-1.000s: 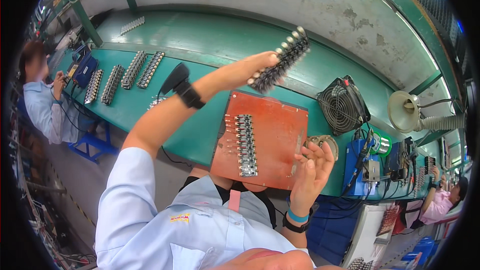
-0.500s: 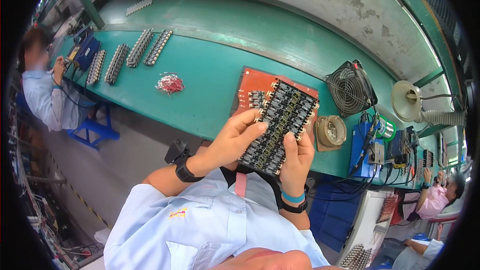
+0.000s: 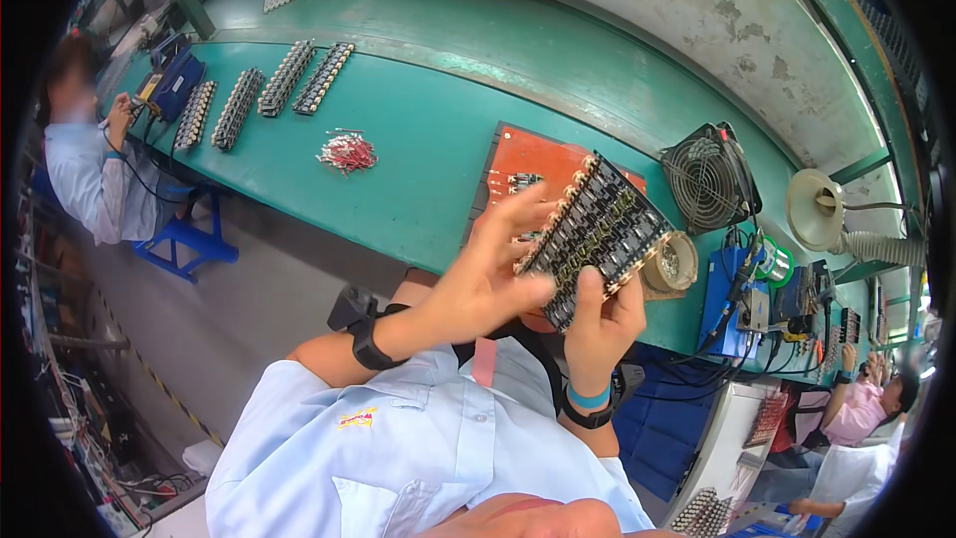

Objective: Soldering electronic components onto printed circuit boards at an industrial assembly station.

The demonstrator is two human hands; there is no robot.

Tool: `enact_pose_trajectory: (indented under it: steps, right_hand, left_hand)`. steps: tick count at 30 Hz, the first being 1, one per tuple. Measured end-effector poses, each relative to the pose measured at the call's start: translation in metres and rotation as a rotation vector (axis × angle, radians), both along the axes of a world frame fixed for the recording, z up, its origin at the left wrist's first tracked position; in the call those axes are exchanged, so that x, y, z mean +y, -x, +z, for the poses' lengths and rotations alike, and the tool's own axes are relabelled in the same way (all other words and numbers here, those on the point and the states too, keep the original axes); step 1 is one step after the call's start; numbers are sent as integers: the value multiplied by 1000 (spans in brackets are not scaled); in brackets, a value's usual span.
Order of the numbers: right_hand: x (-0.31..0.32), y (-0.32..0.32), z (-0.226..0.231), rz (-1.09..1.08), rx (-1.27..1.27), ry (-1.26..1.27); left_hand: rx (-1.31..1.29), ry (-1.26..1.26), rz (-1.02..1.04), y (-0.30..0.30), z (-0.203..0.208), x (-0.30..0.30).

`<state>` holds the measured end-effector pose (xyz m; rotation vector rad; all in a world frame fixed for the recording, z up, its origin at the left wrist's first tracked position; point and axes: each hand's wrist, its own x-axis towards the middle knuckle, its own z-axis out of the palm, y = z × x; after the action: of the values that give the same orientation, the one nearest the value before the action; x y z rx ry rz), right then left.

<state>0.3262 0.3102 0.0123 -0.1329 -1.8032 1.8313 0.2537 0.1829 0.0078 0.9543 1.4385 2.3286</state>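
Observation:
A black panel of small circuit boards (image 3: 609, 229) is held up tilted over the bench, with pale connectors along its two long edges. My right hand (image 3: 603, 329) is closed on its lower right edge, thumb on the face and fingers at the rim. Beside the left edge, my left hand (image 3: 488, 274) has its fingers spread and slightly blurred; the thumb lies close to the panel, and I cannot tell if it touches. Partly hidden behind them is an orange-red fixture board (image 3: 528, 149) with a few small parts on it.
The green bench (image 3: 428, 169) carries a pile of red and white wire pieces (image 3: 348, 152) and several connector-lined board strips (image 3: 287, 78). To the right stand a fan (image 3: 709, 177), a round tub (image 3: 673, 261), a blue soldering unit (image 3: 730, 294) and a fume funnel (image 3: 815, 203). Other people sit at both ends.
My left hand has loosened from the panel's left edge and its fingers have spread. The panel has shifted right and tilted in my right hand.

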Motion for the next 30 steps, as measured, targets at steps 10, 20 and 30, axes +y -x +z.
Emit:
enact_pose_trajectory:
  steps: [10, 20, 30]
  right_hand:
    - [15, -16, 11, 1, 200, -593]
    - [10, -11, -3, -70, 124, -670]
    - [13, -6, -6, -48, 83, -676]
  left_hand:
    - [-621, -356, -605, 6, 3, -13]
    - [-583, -257, -481, 4, -8, -15]
    - [-630, -266, -498, 5, -7, -15]
